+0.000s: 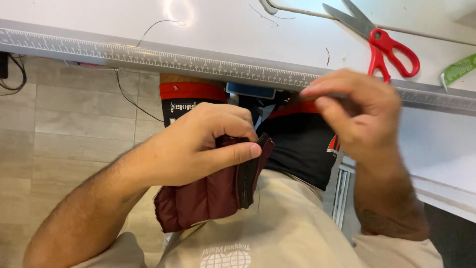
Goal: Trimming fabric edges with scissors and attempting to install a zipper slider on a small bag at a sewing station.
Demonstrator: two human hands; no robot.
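Note:
My left hand (203,144) grips a folded piece of dark maroon fabric (198,198) with a black zipper strip (247,176) along its edge, held over my lap just below the table edge. My right hand (354,106) is raised to the right of it, thumb and fingers pinched together near the table's ruler edge; it is blurred and what it pinches is too small to tell. Both hands are apart from each other by a short gap.
A white table top (223,30) with a printed ruler strip (148,57) along its edge runs across the top. Red-handled scissors (384,42) lie at the upper right, a green tool (458,69) beside them. Loose threads lie on the table. Grey plank floor shows left.

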